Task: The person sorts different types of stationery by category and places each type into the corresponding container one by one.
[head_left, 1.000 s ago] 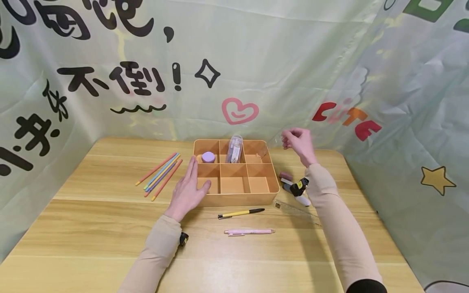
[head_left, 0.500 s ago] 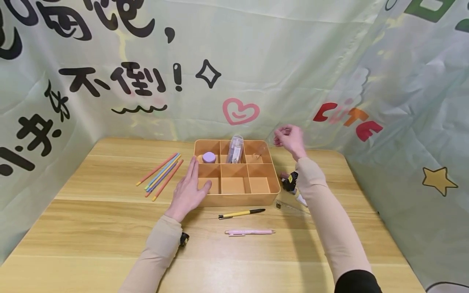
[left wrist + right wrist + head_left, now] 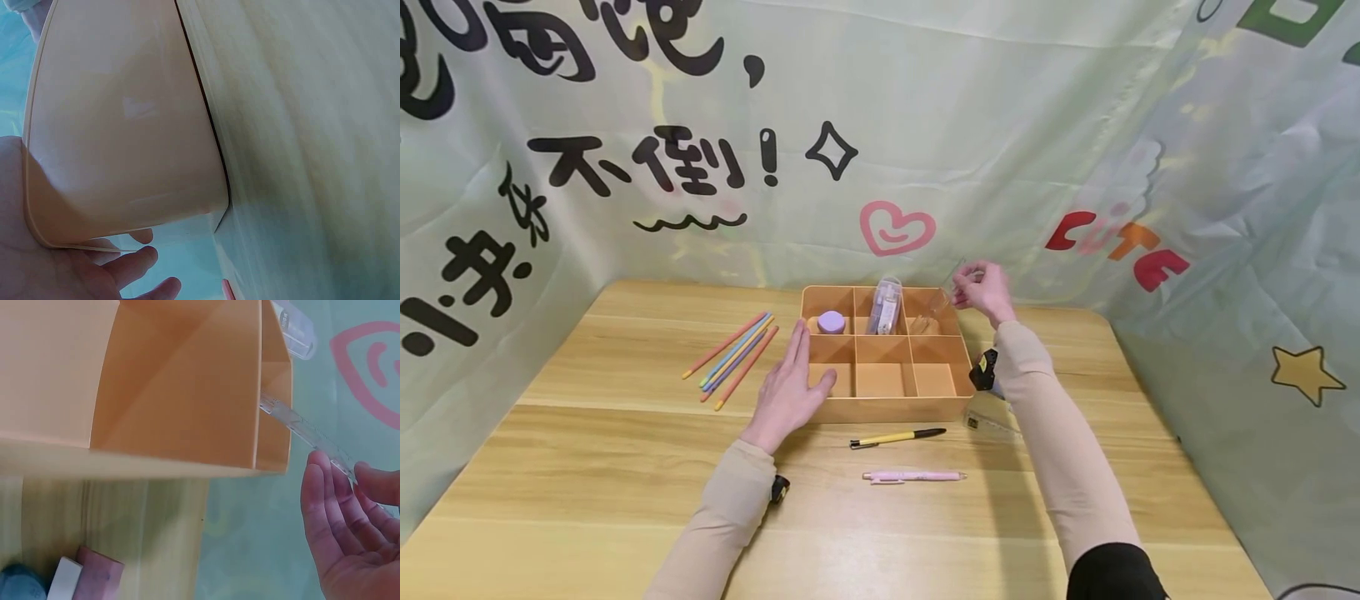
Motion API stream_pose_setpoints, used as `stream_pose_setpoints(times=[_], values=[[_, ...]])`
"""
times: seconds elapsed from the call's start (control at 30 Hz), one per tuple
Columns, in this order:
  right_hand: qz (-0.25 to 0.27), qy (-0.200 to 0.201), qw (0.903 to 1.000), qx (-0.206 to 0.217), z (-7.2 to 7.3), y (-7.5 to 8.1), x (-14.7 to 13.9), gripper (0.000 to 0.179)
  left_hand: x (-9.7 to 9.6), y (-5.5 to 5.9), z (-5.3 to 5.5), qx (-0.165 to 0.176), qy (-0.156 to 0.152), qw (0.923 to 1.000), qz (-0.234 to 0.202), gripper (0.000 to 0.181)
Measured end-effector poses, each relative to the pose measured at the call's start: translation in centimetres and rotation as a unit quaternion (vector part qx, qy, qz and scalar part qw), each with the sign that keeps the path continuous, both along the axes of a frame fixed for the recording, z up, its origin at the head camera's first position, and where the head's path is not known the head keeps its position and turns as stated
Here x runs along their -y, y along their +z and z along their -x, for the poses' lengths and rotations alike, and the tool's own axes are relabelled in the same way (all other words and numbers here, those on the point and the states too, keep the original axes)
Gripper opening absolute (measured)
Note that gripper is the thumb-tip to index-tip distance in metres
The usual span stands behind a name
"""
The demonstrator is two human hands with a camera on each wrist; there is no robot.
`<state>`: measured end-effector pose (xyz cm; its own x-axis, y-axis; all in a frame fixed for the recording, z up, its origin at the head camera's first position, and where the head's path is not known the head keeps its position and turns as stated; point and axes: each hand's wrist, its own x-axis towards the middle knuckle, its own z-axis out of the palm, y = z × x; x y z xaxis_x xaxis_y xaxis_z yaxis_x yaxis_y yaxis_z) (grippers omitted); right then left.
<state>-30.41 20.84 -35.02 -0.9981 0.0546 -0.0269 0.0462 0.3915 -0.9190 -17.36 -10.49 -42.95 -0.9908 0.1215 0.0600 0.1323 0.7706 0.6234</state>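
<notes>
My right hand [image 3: 983,292] pinches a clear ruler [image 3: 306,431] between thumb and fingertips, above the back right corner of an orange six-compartment organizer [image 3: 887,410]. The ruler slants down, its lower end inside the back right compartment; fine tick marks show in the right wrist view. My left hand [image 3: 782,392] rests at the organizer's left wall with straight fingers, the thumb spread over the front left compartment. A purple-lidded round container [image 3: 831,322] sits in the back left compartment. A clear, pale purple long item [image 3: 886,307] leans upright in the back middle one.
Several coloured sticks [image 3: 730,358] lie left of the organizer. In front are a yellow-black pen [image 3: 898,438] and a pink pen [image 3: 914,477]. A second clear ruler [image 3: 988,425] lies front right. A mauve block [image 3: 100,575] and white block [image 3: 64,578] lie at the right.
My right hand has moved left and slightly down toward the organizer, bringing the clear ruler into the back right compartment. The left hand keeps its place.
</notes>
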Motion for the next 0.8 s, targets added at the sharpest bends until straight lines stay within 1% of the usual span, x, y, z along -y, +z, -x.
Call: stream_pose_setpoints(times=[0.2,0.47,0.8], values=[[0.003,-0.003,0.9999,0.009,0.35,-0.55,0.20,0.022,-0.04,-0.04,-0.01,0.001,-0.001,1.0000,-0.001,0.088],[-0.022,0.004,0.9997,0.007,0.21,-0.83,0.57,0.020,-0.03,0.01,-0.04,-0.004,-0.002,1.0000,-0.001,0.087],[-0.032,0.026,0.9977,0.053,0.30,-0.62,0.73,0.021,-0.05,0.04,0.02,-0.014,0.001,0.9999,0.005,0.085]])
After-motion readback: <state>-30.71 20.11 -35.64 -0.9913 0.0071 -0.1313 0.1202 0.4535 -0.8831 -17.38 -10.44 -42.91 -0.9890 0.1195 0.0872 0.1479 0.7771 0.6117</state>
